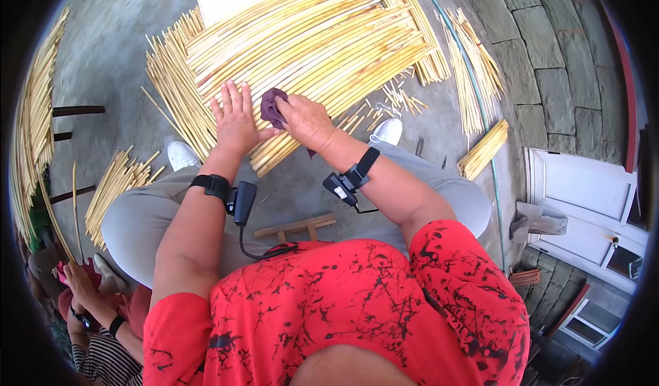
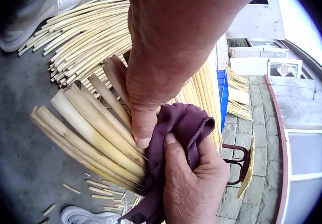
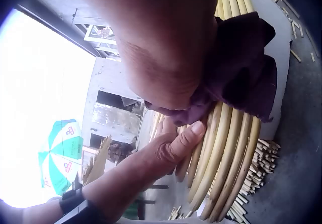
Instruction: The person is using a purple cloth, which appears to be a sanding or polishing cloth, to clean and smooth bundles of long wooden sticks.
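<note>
A broad mat of pale yellow stalks, laid side by side, spreads before the person. On its near left part rests the left hand, fingers straight and spread, thumb pointing toward the other hand. Just beside it, the right hand grips a crumpled dark purple cloth over the stalks. In the left wrist view, the thumb of the right hand pinches the cloth across the stalks. The right wrist view shows the left hand with its thumb on the stalks, close to the cloth.
Loose stalks lie under the mat's left side. Short cut pieces litter the floor by the right shoe. A small bundle sits at right, near a hose. Another person's hand shows at lower left.
</note>
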Tool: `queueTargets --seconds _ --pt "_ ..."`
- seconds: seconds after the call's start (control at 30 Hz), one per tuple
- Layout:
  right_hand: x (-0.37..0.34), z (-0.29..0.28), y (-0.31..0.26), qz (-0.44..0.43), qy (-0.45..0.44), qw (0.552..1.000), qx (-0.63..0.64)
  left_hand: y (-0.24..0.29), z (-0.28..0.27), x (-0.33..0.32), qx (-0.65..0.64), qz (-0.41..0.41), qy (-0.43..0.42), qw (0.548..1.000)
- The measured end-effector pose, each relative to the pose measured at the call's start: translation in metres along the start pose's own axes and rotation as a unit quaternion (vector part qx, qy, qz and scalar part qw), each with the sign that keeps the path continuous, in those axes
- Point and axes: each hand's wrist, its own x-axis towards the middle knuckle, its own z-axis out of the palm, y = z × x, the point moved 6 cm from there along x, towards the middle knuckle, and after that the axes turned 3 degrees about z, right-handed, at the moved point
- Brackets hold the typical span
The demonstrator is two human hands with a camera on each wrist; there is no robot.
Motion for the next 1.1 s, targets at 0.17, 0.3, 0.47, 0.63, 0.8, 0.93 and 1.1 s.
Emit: queueTargets --seconds 0.17,0.3,0.47,0.63,0.8,0.93,1.1 --pt "0.008 -0.040 0.127 0.183 0.071 0.975 -0.102 -0.002 0.002 0.000 -0.020 0.008 0.018 1.000" --pt "-0.022 -0.096 0.244 0.465 0.138 0.867 -0.114 -0.001 0.000 0.001 -0.013 0.008 0.002 1.000" --pt "-0.091 -0.056 0.280 0.541 0.376 0.500 0.563 -0.001 0.001 0.001 -0.004 0.009 -0.008 1.000" --pt "-0.087 -0.019 0.191 0.466 0.202 0.494 0.706 -0.004 0.011 0.004 -0.009 0.021 0.032 0.999" --pt "-0.077 -0.012 0.137 0.468 0.126 0.431 0.761 -0.011 0.004 0.011 -0.028 0.033 0.077 0.996" --pt "-0.067 -0.028 0.138 0.524 0.126 0.489 0.686 -0.023 -0.003 0.015 -0.043 -0.020 0.120 0.992" --pt "-0.032 -0.028 0.148 0.507 0.208 0.539 0.641 -0.050 0.005 0.034 -0.064 -0.075 0.174 0.980"
